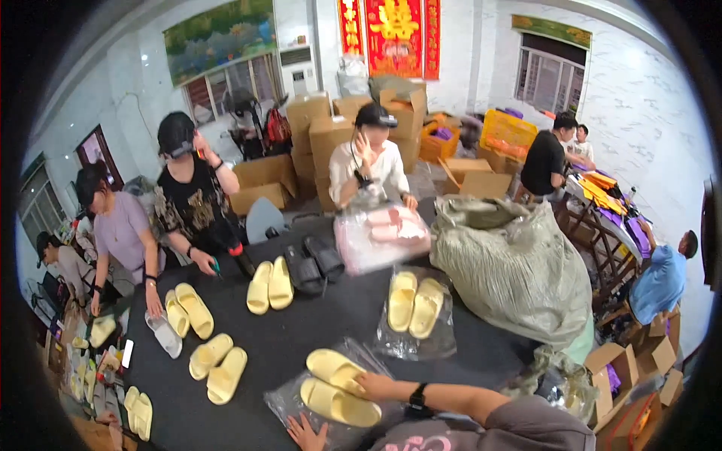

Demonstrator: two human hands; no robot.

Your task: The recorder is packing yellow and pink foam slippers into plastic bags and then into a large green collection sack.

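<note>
Two pale yellow slippers [340, 402] lie side by side on a clear plastic bag [280, 402] near the front edge of the dark table. My right hand [374, 385], with a black watch on the wrist, reaches in from the right and grips the pair at its inner edges; some fingertips are hidden against the slippers. Below and to the left, my left hand [307, 434] rests on the bag's edge with fingers spread, holding nothing. Another yellow pair [414, 307] sits on its own clear bag farther back to the right.
More yellow slippers [216, 367], grey slippers [163, 332] and black slippers [314, 264] stand on the dark table [323, 323]. A large greenish woven sack [519, 270] bulks at the right. Across the table, a person handles pink slippers [396, 225] in clear wrap; others work at the left.
</note>
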